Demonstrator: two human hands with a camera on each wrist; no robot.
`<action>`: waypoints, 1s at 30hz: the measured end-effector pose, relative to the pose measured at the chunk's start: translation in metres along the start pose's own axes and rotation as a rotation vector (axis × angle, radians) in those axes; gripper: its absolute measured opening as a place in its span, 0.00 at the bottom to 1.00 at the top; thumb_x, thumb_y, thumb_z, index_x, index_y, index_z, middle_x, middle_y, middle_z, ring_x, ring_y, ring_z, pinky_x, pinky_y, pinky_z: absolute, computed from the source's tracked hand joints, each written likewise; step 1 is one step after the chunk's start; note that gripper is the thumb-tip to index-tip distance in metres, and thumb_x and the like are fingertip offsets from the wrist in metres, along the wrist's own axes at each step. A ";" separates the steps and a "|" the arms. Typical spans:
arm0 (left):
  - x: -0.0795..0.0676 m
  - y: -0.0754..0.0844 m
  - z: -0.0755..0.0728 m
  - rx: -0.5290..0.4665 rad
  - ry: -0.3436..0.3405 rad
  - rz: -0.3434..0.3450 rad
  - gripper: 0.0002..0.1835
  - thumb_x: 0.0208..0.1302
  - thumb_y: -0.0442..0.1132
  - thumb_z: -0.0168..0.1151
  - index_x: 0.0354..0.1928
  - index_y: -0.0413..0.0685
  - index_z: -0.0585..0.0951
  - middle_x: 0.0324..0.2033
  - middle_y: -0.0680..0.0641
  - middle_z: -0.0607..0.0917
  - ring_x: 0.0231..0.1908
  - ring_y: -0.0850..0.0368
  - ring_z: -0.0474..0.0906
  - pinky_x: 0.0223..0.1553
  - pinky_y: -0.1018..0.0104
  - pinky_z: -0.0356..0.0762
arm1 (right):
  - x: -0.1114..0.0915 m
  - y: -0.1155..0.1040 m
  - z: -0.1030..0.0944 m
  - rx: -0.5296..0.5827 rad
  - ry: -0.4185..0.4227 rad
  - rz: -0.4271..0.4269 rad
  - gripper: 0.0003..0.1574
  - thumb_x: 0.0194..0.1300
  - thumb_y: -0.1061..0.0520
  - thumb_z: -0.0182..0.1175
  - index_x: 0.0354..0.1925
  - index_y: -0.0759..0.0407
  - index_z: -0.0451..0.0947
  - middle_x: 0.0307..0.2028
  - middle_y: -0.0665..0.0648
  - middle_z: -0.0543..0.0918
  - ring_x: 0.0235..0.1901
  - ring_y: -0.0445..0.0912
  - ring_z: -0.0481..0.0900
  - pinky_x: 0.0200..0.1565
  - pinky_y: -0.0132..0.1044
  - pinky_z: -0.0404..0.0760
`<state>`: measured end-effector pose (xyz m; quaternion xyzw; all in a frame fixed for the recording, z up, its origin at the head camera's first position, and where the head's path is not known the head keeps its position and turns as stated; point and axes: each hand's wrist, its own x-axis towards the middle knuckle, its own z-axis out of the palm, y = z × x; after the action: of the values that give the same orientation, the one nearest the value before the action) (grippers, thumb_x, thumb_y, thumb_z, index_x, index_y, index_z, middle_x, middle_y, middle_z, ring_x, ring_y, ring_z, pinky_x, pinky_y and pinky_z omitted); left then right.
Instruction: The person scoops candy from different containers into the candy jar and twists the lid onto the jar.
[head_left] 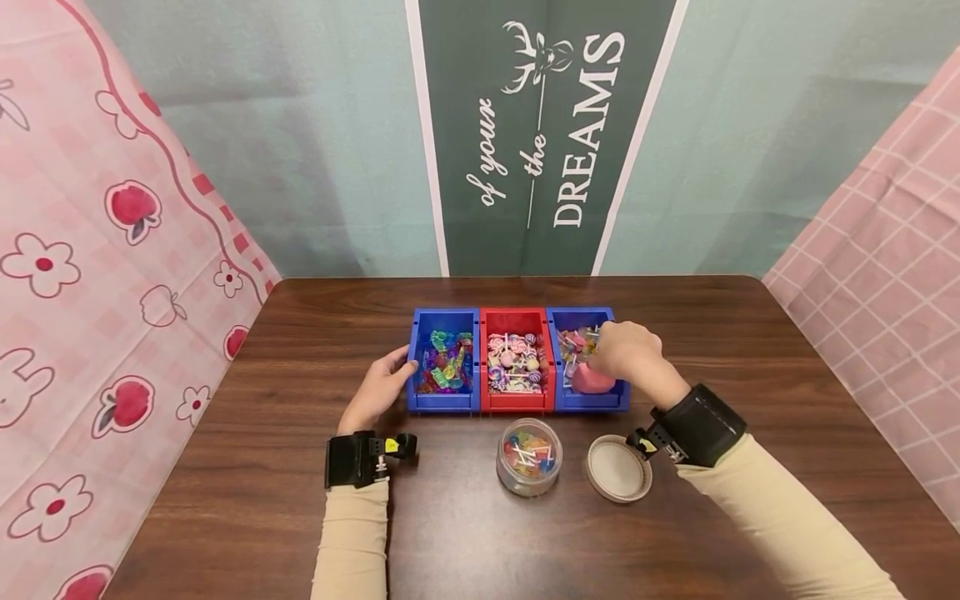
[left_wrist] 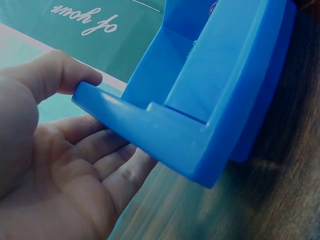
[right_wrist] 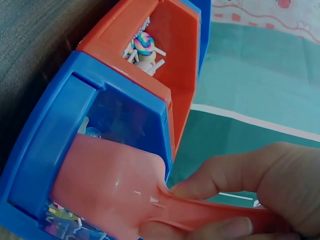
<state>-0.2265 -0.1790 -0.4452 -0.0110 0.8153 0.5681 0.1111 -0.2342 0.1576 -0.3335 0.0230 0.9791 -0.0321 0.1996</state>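
Note:
Three joined bins stand in a row. My left hand (head_left: 377, 392) grips the outer side wall of the left blue bin (head_left: 442, 403), thumb over its edge and fingers along the outside; colorful translucent pieces (head_left: 447, 367) lie inside. At the other end, my right hand (head_left: 633, 354) holds a pink scoop (right_wrist: 110, 180) by its handle, the scoop's bowl down inside the right blue bin (head_left: 588, 403). Small lollipop pieces (head_left: 577, 342) surround it there. Whatever the scoop's bowl contains is hidden, since its underside faces the right wrist view.
Between them, the red bin (head_left: 517, 402) holds swirled mini lollipops (head_left: 516, 358). In front stands a clear round jar (head_left: 528, 482) with colorful stick candies inside. Right of the jar, a round lid (head_left: 618, 469) lies on the wooden table (head_left: 450, 542). Curtains hang behind and at the sides.

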 end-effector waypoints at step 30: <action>0.000 0.000 0.000 -0.010 -0.008 0.003 0.28 0.75 0.40 0.45 0.71 0.36 0.59 0.68 0.33 0.68 0.68 0.40 0.66 0.70 0.46 0.62 | -0.021 0.018 0.035 0.154 0.222 -0.043 0.19 0.56 0.55 0.57 0.15 0.57 0.62 0.19 0.55 0.64 0.23 0.49 0.66 0.20 0.37 0.64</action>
<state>-0.2264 -0.1789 -0.4452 -0.0080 0.8120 0.5724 0.1134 -0.2001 0.1718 -0.3584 0.0207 0.9900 -0.1088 0.0870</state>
